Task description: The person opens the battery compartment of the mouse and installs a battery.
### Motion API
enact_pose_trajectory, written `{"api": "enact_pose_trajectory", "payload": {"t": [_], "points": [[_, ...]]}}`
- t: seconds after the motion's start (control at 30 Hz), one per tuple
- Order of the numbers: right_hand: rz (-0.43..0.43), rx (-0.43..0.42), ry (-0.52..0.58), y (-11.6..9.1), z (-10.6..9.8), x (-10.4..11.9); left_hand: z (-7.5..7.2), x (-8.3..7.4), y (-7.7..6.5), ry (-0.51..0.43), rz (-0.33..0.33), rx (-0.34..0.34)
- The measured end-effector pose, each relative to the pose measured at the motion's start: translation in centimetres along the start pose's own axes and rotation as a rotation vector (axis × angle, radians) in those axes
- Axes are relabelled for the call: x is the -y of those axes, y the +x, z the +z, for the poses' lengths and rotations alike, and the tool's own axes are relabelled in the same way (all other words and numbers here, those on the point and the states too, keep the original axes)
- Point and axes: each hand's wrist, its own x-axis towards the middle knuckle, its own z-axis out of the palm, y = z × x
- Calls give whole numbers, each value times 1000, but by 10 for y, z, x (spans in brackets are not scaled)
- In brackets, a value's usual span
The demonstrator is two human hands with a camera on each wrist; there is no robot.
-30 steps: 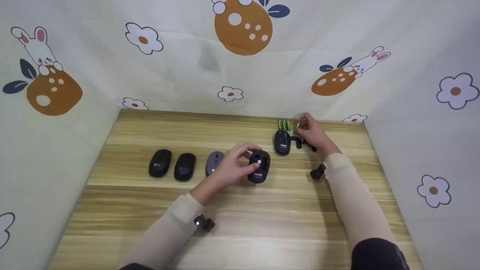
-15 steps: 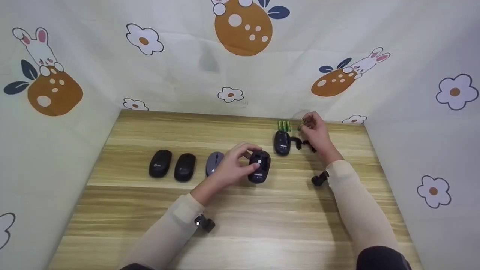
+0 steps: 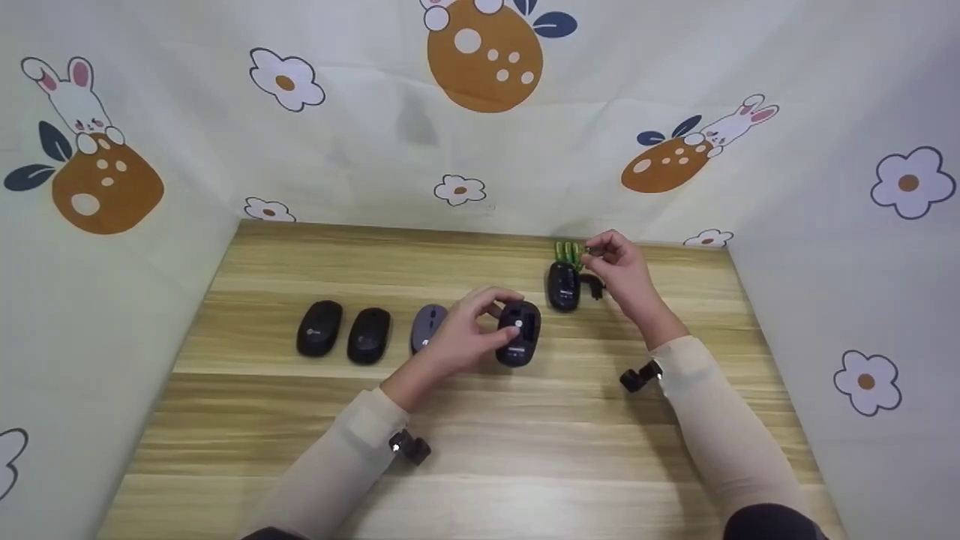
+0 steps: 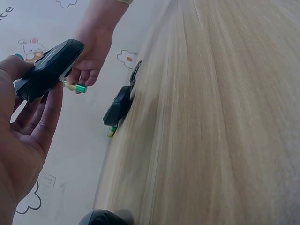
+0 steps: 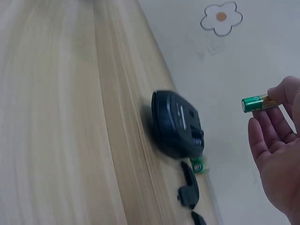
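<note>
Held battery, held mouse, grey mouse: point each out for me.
Held battery (image 5: 257,103), right wrist view: its green wrapper.
Held mouse (image 3: 520,341), head view: its upturned underside.
Grey mouse (image 3: 425,324), head view: visible part of its top.

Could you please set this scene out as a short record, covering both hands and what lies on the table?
Left hand: holds a black rounded plastic mouse, its open underside compartment facing the head camera
Right hand: pinches a green-and-gold cylindrical battery
Row at left: leftmost black oval mouse, second black oval mouse, grey oval mouse partly hidden by the left hand
Far right: glossy black oval mouse, green cylindrical batteries just beyond it, black curved plastic piece beside it
Surface: wood-grained table
</note>
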Motion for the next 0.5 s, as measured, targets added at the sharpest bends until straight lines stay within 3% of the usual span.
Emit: {"api": "enact_pose_trajectory", "payload": {"t": [0.5], "points": [[-77, 152, -78, -29, 27, 34, -2, 0, 0, -11, -16, -1]]}}
